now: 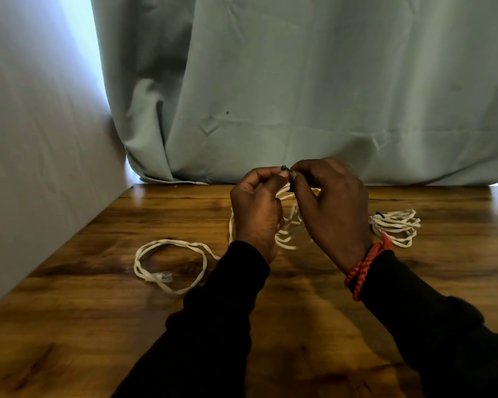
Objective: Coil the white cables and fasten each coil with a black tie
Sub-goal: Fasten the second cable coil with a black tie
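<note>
Hands (pixel 289 179) pinch—apparently—black tie (pixel 284 168).

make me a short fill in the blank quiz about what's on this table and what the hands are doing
1. Both hands pinch a small ____ tie above the white coil.
2. A finished coil lies to the ____ of the right hand.
3. The right wrist wears an ____ bracelet.
4. The left hand is beside a loose cable on the ____ table.

Missing words: black; right; orange; wooden

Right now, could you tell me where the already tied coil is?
In the head view, the tied coil lies on the table, just right of the right hand.
</note>
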